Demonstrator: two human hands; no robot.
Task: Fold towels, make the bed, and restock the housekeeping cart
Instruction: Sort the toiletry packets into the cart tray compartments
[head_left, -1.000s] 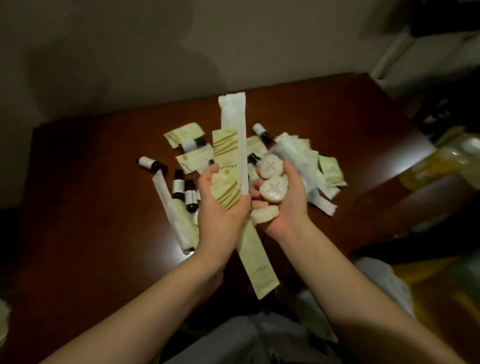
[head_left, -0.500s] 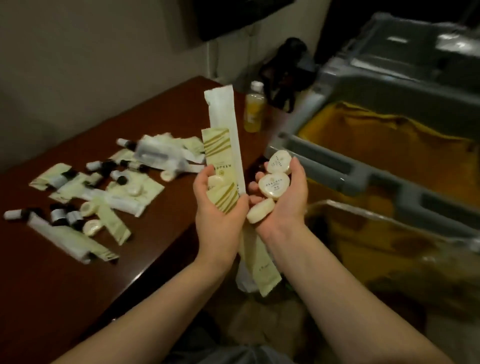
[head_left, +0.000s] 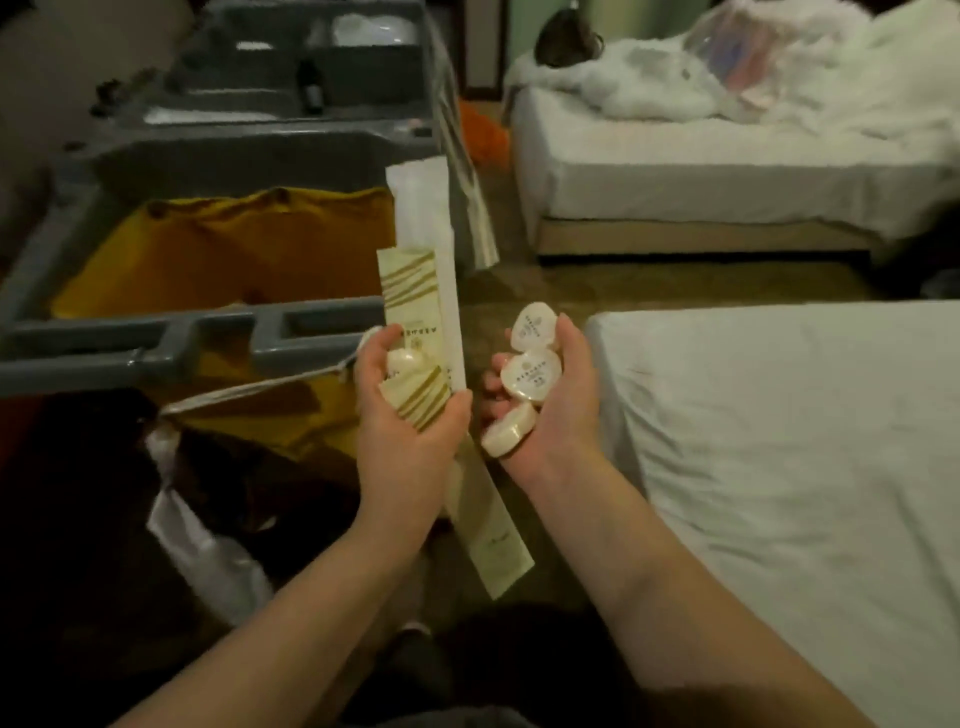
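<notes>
Left fingers (head_left: 375, 349) curl round a fan of long packets (head_left: 415, 322). One is cream with gold diagonal stripes, a taller plain white one stands behind it, and a third tail hangs below my left hand (head_left: 405, 441). A small round soap is pinned under the same fingers against the paper. Right fingers (head_left: 570, 343) are cupped, gripping three soap pucks (head_left: 532, 374) stacked edge to edge in my right hand (head_left: 563, 421). The wrappers are smooth, white and printed, rounded like pebbles.

Changed: half a second ago the counter with its spread of leftover toiletries filled the left of my view. It is out of sight now, and the housekeeping cart (head_left: 234, 332) sits just beside my left hand. My grip on both loads is the same. My reading is that the pick-up is done and restocking comes next. The grey top tray (head_left: 311, 78) further off looks the likely drop, but I can't tell which compartment.

Materials: the packets are thin, flat paper and likely to slide if I loosen. The pucks look hard and slick in film. The cart is moulded grey plastic with a yellow liner (head_left: 234, 244) slack inside. A clear plastic bag (head_left: 197, 545) lies low on the left. The near bed (head_left: 779, 441) has a white, lightly creased sheet and no cover. The far bed (head_left: 727, 171) is heaped with rumpled bedding, so bed-making looks unfinished.
</notes>
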